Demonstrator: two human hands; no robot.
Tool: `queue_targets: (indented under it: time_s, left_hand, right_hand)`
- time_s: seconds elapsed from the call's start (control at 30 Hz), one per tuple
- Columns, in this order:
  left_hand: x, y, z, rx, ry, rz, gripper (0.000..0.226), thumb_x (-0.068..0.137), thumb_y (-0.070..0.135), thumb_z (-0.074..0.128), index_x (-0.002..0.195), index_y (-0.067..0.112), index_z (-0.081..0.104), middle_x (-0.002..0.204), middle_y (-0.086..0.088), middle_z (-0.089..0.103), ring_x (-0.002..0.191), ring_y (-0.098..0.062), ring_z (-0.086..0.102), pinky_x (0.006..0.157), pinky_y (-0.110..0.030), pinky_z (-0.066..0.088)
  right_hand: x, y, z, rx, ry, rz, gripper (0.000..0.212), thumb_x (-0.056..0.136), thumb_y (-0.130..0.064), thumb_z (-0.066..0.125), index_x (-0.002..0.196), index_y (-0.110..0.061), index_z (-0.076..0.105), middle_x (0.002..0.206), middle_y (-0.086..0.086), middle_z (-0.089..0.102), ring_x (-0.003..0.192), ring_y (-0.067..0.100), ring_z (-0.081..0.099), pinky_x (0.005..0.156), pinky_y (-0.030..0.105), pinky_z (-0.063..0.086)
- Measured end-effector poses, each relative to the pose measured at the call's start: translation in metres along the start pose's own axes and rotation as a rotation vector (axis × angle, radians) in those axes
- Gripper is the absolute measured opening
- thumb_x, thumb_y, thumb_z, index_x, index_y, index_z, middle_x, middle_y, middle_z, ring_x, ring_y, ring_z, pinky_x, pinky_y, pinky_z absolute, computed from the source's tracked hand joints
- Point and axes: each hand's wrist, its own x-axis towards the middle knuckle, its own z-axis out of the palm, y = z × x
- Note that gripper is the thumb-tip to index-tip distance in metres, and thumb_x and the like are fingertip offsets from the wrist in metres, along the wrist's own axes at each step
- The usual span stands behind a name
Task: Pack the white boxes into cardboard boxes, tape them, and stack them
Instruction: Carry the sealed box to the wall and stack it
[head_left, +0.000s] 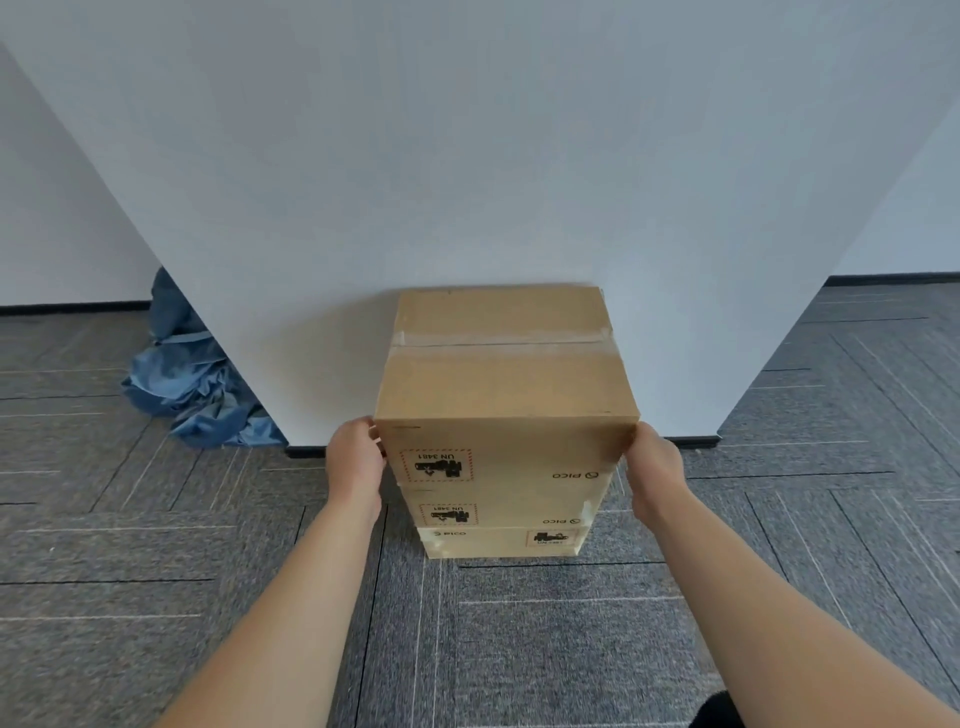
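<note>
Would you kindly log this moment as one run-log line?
stage: stacking; left hand: holds top taped brown cardboard box, left edge; right hand: holds right edge; stack: three boxes, against white wall

I see a stack of three cardboard boxes (501, 499) against the white pillar (467, 156), the top box (506, 384) taped along its seam. The left hand (356, 462) sits against its left side and the right hand (654, 467) against its right. The fingers run behind the edges, so I can't judge the grip. A blue cloth heap (197, 379) lies left of the pillar on grey carpet (519, 649).
</note>
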Motion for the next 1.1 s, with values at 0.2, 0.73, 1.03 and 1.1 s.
queue_targets:
  time_s: [0.2, 0.73, 1.03, 1.1]
  left_hand:
    - [-0.013, 0.038, 0.012, 0.514, -0.105, 0.307, 0.051, 0.092, 0.049, 0.060, 0.131, 0.017, 0.050, 0.119, 0.008, 0.055, 0.103, -0.014, 0.054, 0.082, -0.032, 0.045]
    - [-0.014, 0.051, 0.042, 1.187, -0.186, 0.504, 0.081, 0.087, 0.066, 0.056, 0.152, 0.020, 0.038, 0.163, -0.008, 0.020, 0.149, -0.029, 0.015, 0.118, -0.045, 0.022]
    - [-0.023, 0.068, 0.046, 1.246, -0.236, 0.445, 0.080, 0.085, 0.065, 0.060, 0.147, 0.017, 0.043, 0.155, -0.012, 0.033, 0.141, -0.034, 0.028, 0.116, -0.047, 0.029]
    - [-0.029, 0.072, 0.048, 1.232, -0.216, 0.454, 0.073, 0.084, 0.060, 0.064, 0.138, 0.015, 0.049, 0.143, -0.010, 0.045, 0.131, -0.031, 0.041, 0.109, -0.047, 0.038]
  right_hand:
    - [-0.022, -0.044, 0.001, -0.220, -0.016, -0.359, 0.055, 0.094, -0.051, 0.054, 0.133, -0.013, 0.053, 0.121, 0.007, 0.061, 0.102, 0.024, 0.058, 0.085, 0.042, 0.048]
    - [-0.016, -0.046, 0.021, -0.973, -0.064, -0.621, 0.064, 0.091, -0.053, 0.059, 0.145, -0.022, 0.044, 0.163, -0.008, 0.018, 0.142, 0.019, 0.035, 0.104, 0.041, 0.043]
    - [-0.034, -0.059, 0.029, -1.179, -0.050, -0.575, 0.054, 0.094, -0.047, 0.049, 0.138, -0.017, 0.047, 0.156, 0.005, 0.029, 0.143, 0.028, 0.025, 0.113, 0.051, 0.030]
    - [-0.039, -0.061, 0.035, -1.200, -0.028, -0.571, 0.052, 0.093, -0.045, 0.047, 0.135, -0.015, 0.051, 0.151, 0.008, 0.034, 0.141, 0.031, 0.026, 0.112, 0.050, 0.031]
